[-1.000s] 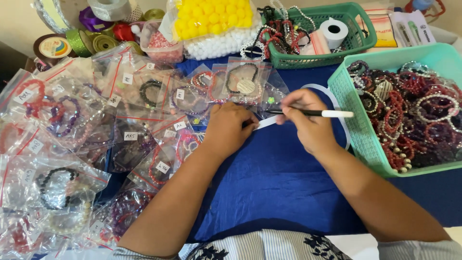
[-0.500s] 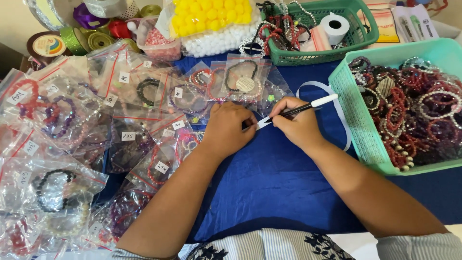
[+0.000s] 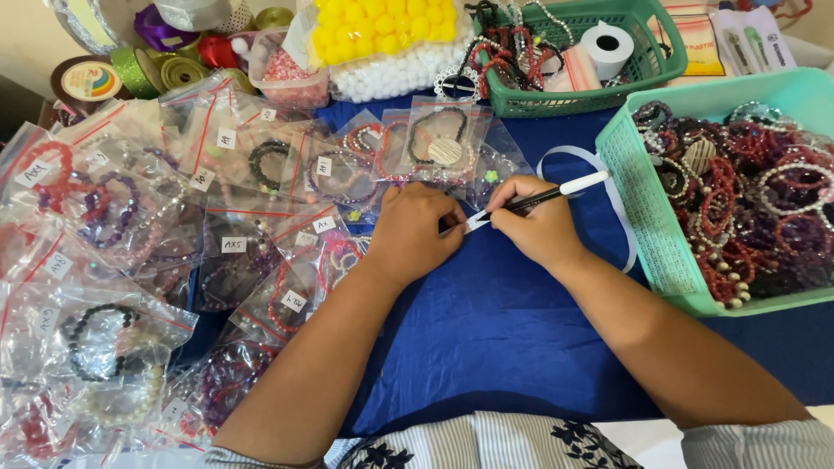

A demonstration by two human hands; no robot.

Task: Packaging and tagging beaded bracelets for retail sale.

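A blue cloth [image 3: 504, 347] covers the table. On the left lies a spread of clear zip bags [image 3: 130, 260], each holding a beaded bracelet and bearing a small white label. At the right edge sits a mint-green basket [image 3: 643, 208] heaped with red, purple and white bracelets. Behind it, a darker green basket [image 3: 573, 100] holds a white tape roll [image 3: 606, 45]. A bag of yellow pom-poms [image 3: 382, 30] rests at the back, beside ribbon spools [image 3: 165, 65].

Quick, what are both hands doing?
Left hand: closed, pinning a small white label to the cloth.
Right hand: closed, holding a pen.
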